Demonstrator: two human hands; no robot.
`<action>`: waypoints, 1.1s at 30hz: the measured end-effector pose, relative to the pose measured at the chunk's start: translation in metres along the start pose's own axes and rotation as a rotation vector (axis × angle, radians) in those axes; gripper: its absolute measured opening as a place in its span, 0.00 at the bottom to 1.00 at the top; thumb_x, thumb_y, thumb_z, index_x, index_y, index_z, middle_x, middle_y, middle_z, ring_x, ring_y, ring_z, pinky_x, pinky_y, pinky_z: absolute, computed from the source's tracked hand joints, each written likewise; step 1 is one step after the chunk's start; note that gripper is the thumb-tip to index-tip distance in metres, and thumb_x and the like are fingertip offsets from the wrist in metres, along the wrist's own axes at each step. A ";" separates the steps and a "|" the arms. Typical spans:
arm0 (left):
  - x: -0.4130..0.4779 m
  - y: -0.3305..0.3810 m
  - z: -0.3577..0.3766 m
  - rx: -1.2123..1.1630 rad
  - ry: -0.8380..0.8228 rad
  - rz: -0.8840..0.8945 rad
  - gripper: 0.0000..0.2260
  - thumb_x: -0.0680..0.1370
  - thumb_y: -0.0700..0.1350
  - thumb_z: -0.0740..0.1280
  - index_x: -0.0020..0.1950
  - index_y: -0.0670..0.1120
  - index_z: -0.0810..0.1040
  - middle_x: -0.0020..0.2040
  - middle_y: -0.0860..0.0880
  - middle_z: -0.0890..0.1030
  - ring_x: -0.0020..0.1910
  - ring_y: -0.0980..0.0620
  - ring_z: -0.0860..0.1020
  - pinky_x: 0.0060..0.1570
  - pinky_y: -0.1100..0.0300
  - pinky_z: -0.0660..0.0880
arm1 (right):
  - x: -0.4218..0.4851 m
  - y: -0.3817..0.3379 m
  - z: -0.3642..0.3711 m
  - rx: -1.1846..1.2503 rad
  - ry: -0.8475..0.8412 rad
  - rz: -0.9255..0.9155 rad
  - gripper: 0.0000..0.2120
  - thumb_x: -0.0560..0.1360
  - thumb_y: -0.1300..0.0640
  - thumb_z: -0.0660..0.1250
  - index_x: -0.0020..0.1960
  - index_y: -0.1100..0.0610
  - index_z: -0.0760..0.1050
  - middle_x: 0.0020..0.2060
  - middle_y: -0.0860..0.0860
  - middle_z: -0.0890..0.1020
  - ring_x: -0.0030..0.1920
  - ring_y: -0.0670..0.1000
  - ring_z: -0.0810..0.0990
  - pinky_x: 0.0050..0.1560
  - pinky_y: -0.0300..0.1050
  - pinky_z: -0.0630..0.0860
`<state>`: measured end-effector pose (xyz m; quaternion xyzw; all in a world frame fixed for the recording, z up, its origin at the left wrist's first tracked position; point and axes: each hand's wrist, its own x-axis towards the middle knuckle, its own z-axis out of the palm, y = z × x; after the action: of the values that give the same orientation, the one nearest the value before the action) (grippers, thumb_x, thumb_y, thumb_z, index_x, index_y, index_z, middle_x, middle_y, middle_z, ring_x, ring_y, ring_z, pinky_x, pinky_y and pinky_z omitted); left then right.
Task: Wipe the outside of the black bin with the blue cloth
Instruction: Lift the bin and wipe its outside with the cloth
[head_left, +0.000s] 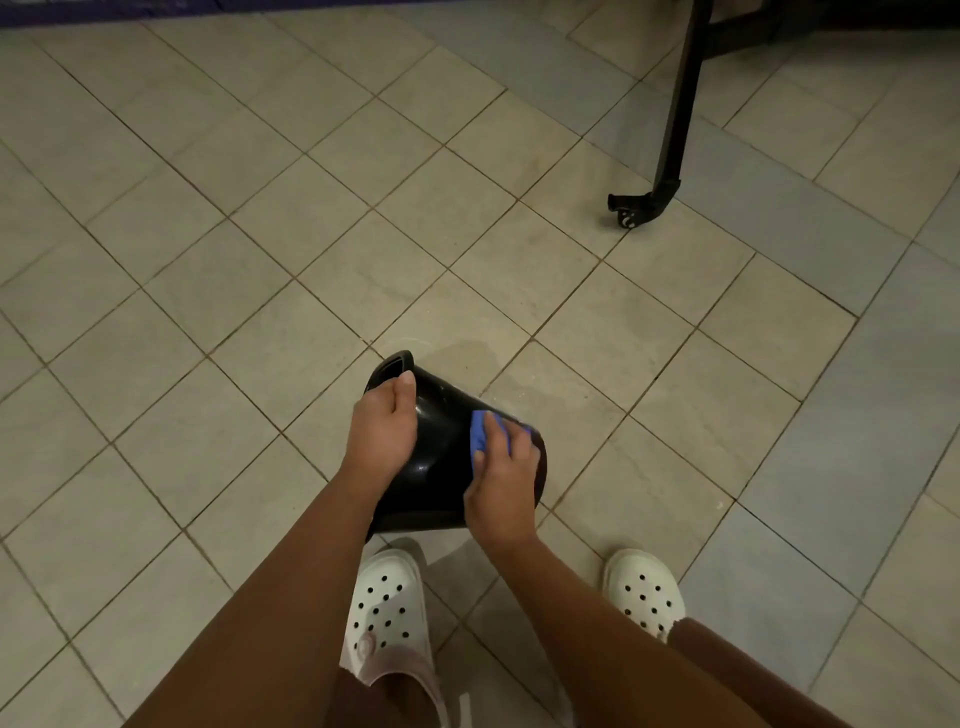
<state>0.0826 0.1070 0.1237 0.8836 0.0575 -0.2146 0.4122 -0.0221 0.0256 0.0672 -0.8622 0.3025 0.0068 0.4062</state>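
We hold the black bin (445, 470) on its side just ahead of our white clogs (387, 597), long axis crosswise, mouth left, base right, left hand (382, 431) gripping its rim (395, 361), right hand (506, 483) clutching the blue cloth (480, 431) against its wall.

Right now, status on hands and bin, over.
Left hand grips black bin near its rim. Right hand holds blue cloth on its side. Wheeled stand leg stands apart.

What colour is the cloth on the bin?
Blue; the cloth shows best in the head view.
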 end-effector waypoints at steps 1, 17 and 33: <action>0.000 0.000 0.000 -0.001 -0.006 0.008 0.19 0.84 0.52 0.52 0.47 0.43 0.76 0.41 0.46 0.77 0.43 0.49 0.76 0.47 0.56 0.69 | 0.005 0.002 0.000 -0.006 -0.008 -0.059 0.23 0.78 0.60 0.59 0.72 0.55 0.61 0.68 0.54 0.65 0.67 0.52 0.62 0.69 0.48 0.64; 0.001 -0.002 -0.001 0.069 0.002 0.069 0.19 0.84 0.51 0.52 0.38 0.45 0.72 0.34 0.46 0.74 0.35 0.52 0.73 0.38 0.59 0.69 | 0.014 0.019 -0.009 -0.036 -0.006 -0.023 0.22 0.78 0.61 0.59 0.71 0.57 0.63 0.65 0.54 0.69 0.64 0.53 0.66 0.67 0.47 0.65; 0.001 0.015 -0.007 -0.306 -0.261 -0.440 0.27 0.74 0.62 0.58 0.66 0.48 0.72 0.58 0.41 0.77 0.57 0.41 0.75 0.59 0.45 0.71 | 0.034 0.069 -0.018 0.311 -0.058 0.449 0.19 0.80 0.56 0.56 0.71 0.52 0.64 0.62 0.56 0.74 0.61 0.58 0.74 0.62 0.54 0.72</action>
<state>0.0897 0.1025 0.1375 0.7424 0.2257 -0.3995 0.4882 -0.0346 -0.0380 0.0227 -0.7004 0.4718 0.0750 0.5304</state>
